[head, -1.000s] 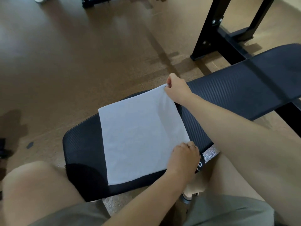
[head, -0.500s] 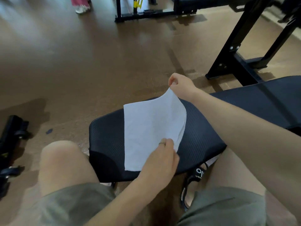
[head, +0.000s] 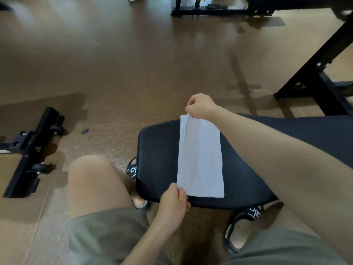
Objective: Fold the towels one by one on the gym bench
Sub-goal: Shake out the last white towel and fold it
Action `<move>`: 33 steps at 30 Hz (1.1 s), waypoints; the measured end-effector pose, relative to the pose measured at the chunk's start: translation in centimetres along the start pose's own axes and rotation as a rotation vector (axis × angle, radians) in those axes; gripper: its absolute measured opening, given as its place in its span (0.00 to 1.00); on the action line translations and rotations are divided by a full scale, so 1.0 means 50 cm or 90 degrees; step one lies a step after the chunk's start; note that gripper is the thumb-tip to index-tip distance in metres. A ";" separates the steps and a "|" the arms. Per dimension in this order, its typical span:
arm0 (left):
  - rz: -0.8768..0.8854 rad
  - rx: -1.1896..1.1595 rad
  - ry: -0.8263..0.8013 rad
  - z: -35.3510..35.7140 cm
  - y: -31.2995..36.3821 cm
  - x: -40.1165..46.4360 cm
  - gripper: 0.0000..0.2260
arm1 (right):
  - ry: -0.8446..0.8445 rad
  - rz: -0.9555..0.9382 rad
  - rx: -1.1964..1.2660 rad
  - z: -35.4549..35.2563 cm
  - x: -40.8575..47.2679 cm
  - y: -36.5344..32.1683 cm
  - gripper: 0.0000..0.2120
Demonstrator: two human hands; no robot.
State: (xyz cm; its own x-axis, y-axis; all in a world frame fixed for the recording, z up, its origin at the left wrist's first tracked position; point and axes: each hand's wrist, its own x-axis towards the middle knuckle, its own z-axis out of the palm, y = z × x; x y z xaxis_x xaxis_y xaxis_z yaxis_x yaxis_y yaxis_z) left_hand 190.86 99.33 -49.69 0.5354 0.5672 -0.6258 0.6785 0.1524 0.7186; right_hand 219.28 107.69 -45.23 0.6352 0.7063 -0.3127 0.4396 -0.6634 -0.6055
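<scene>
Towel [head: 201,159] folded on bench [head: 158,159], both hands pinching corners

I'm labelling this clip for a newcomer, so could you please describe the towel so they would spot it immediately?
Find the black padded bench in the lower middle of the view. On it lies the white towel, a tall narrow rectangle, pinched at its far corner by the right hand and at its near corner by the left hand. It is the only white, flat thing on the dark pad.
</scene>
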 end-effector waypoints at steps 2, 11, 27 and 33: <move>-0.017 -0.013 -0.014 0.001 -0.006 0.004 0.10 | -0.024 -0.007 -0.056 0.017 0.014 -0.006 0.11; 0.042 0.164 -0.007 -0.017 0.004 0.013 0.15 | -0.067 -0.081 -0.225 0.081 0.057 0.006 0.12; 0.160 0.385 0.047 -0.019 -0.005 0.026 0.06 | 0.032 -0.103 -0.163 0.048 0.045 0.055 0.05; 0.129 0.243 0.013 -0.015 0.002 0.034 0.10 | 0.028 -0.152 -0.172 0.027 0.052 0.065 0.08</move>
State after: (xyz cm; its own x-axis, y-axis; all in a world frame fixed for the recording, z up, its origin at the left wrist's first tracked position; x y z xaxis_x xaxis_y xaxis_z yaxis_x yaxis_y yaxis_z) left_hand 191.46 100.90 -50.48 0.6700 0.5711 -0.4743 0.6997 -0.2723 0.6606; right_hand 221.51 107.72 -49.00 0.5190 0.8414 -0.1504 0.7269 -0.5270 -0.4403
